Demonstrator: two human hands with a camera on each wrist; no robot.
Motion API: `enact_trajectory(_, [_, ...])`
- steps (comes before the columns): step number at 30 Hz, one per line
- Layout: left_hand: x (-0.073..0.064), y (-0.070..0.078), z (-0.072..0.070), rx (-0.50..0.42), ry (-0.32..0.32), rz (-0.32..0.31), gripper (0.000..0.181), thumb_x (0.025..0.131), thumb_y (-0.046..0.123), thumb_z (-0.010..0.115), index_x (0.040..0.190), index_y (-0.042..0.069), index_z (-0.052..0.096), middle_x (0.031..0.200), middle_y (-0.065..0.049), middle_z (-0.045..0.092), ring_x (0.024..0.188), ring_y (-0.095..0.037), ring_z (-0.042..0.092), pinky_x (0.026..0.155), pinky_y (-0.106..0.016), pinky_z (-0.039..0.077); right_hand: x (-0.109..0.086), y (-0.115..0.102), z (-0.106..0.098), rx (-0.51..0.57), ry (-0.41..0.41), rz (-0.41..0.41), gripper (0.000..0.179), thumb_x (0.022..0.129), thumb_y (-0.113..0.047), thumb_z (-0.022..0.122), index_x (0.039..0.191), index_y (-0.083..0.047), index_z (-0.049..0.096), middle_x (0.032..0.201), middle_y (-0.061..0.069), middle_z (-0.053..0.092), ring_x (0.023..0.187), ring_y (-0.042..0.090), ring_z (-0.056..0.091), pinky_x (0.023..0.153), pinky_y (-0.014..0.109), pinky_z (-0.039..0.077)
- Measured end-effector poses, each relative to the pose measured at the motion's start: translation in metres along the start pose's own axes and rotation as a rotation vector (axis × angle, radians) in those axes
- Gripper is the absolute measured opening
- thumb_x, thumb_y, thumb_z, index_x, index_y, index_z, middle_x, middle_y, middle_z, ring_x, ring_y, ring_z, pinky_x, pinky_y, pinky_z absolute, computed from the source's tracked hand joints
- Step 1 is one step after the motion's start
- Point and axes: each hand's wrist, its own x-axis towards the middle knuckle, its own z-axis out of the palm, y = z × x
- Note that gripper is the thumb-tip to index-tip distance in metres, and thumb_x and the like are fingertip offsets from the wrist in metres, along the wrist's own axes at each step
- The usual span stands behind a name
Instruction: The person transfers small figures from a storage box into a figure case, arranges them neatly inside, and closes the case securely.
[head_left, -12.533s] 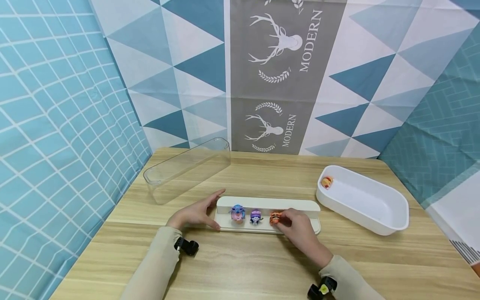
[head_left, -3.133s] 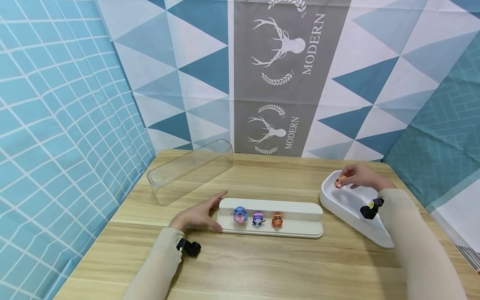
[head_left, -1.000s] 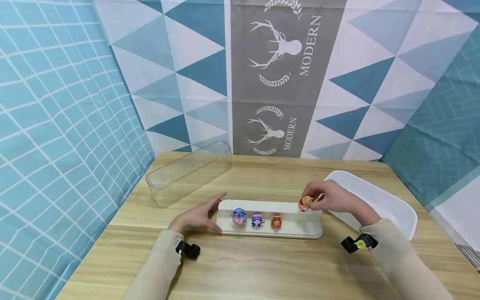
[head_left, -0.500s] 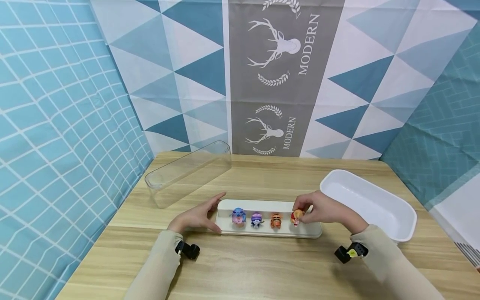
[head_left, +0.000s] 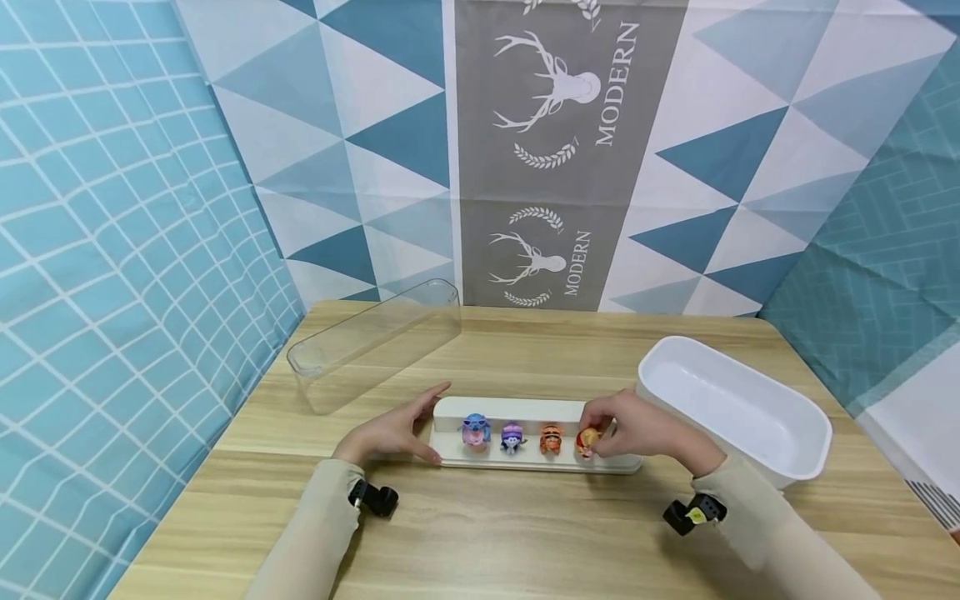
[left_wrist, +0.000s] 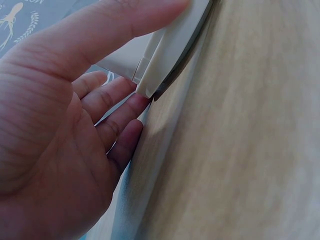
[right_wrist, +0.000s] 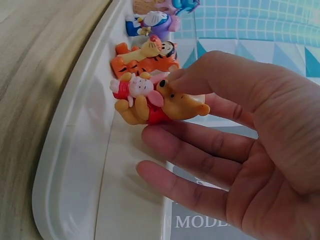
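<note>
At the left end of a white stepped display stand (head_left: 525, 410), my left hand (head_left: 390, 429) holds on, thumb at the front edge and fingers round the back corner. Between thumb and fingers of my right hand (head_left: 633, 425) is a Pooh figurine (right_wrist: 170, 102) with a small pink piglet, pinched by its head. It is upright on the stand's lower step, at the right. To its left stand an orange tiger figurine (head_left: 551, 439), a purple-and-white figurine (head_left: 512, 437) and a blue figurine with sunglasses (head_left: 476, 432), spaced in a row.
A clear plastic cover (head_left: 375, 346) lies at the back left of the wooden table (head_left: 480, 533). The white basin (head_left: 735, 408) at the right has a bare inside, close behind my right forearm. Patterned cloth hangs behind the table and along the sides.
My right hand has taken the Pooh figurine out of the white basin, carried it left and lowered it onto the stand beside the tiger figurine. My left hand has stayed at the stand's end.
</note>
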Motion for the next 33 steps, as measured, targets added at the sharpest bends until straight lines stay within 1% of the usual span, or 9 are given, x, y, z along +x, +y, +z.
enact_trajectory(5, [0.000,-0.001,0.000,0.005,0.003,-0.006,0.120,0.072,0.008,0.089,0.160,0.006,0.008,0.147,-0.020,0.043,0.136,-0.035,0.038,0.117,-0.052,0.019,0.000,-0.002,0.003,-0.028,0.024,-0.007,0.020,0.077,0.003,0.071,0.089,-0.013,0.072,0.083,-0.009,0.068,0.071,0.002,0.058,0.060,0.024,0.052])
enact_trajectory(9, [0.000,-0.002,0.000,0.004,0.002,-0.005,0.120,0.072,0.008,0.089,0.160,0.006,0.008,0.148,-0.020,0.043,0.137,-0.035,0.038,0.117,-0.052,0.019,0.000,-0.003,0.007,-0.061,0.037,0.023,0.019,0.076,0.001,0.072,0.089,-0.013,0.073,0.081,-0.009,0.068,0.070,0.002,0.057,0.060,0.023,0.052])
enact_trajectory(12, [0.001,-0.001,0.000,-0.004,-0.002,-0.005,0.119,0.072,0.008,0.089,0.160,0.007,0.008,0.148,-0.020,0.043,0.137,-0.035,0.038,0.117,-0.052,0.019,-0.001,-0.004,0.010,-0.106,0.044,0.045,0.019,0.076,0.000,0.073,0.091,-0.012,0.073,0.081,-0.008,0.068,0.070,0.003,0.057,0.062,0.023,0.051])
enact_trajectory(17, [0.001,0.000,-0.001,0.002,-0.003,-0.013,0.121,0.072,0.010,0.090,0.160,0.008,0.008,0.149,-0.019,0.042,0.138,-0.034,0.037,0.117,-0.052,0.018,-0.001,-0.006,0.014,-0.172,0.071,0.024,0.020,0.076,-0.001,0.075,0.095,-0.008,0.075,0.082,-0.007,0.069,0.071,0.006,0.059,0.062,0.023,0.051])
enact_trajectory(22, [0.001,-0.001,-0.001,0.012,-0.003,-0.019,0.121,0.072,0.011,0.090,0.160,0.007,0.007,0.151,-0.019,0.040,0.139,-0.034,0.036,0.117,-0.053,0.018,-0.003,-0.007,0.016,-0.203,0.104,0.008,0.021,0.079,0.002,0.075,0.099,-0.004,0.077,0.084,-0.003,0.071,0.066,0.004,0.055,0.056,0.021,0.047])
enact_trajectory(24, [0.001,-0.001,-0.001,0.011,-0.003,-0.019,0.121,0.072,0.011,0.090,0.160,0.007,0.007,0.151,-0.020,0.040,0.139,-0.034,0.036,0.117,-0.053,0.018,-0.004,-0.007,0.017,-0.218,0.117,0.013,0.021,0.079,0.002,0.075,0.099,-0.003,0.077,0.084,-0.002,0.071,0.064,0.003,0.052,0.054,0.020,0.046])
enact_trajectory(27, [0.001,0.000,-0.001,0.007,-0.002,-0.014,0.121,0.072,0.010,0.089,0.160,0.007,0.007,0.150,-0.020,0.040,0.139,-0.035,0.036,0.117,-0.053,0.018,-0.006,-0.007,0.017,-0.244,0.138,0.032,0.020,0.080,0.000,0.077,0.099,-0.004,0.077,0.086,-0.001,0.072,0.065,0.002,0.052,0.056,0.020,0.045])
enact_trajectory(30, [0.001,0.000,0.000,0.006,-0.001,-0.015,0.120,0.072,0.009,0.089,0.160,0.007,0.007,0.151,-0.021,0.039,0.139,-0.035,0.035,0.117,-0.052,0.018,-0.007,-0.006,0.018,-0.244,0.158,0.059,0.019,0.081,-0.004,0.079,0.100,-0.006,0.077,0.088,-0.002,0.072,0.067,0.002,0.053,0.056,0.021,0.046])
enact_trajectory(33, [0.000,0.000,0.000,0.007,0.001,-0.016,0.120,0.072,0.009,0.089,0.160,0.007,0.007,0.152,-0.021,0.038,0.140,-0.036,0.034,0.117,-0.053,0.018,-0.011,-0.003,0.019,-0.181,0.185,0.080,0.019,0.082,-0.005,0.079,0.100,-0.007,0.077,0.086,-0.004,0.072,0.068,0.003,0.055,0.057,0.022,0.048])
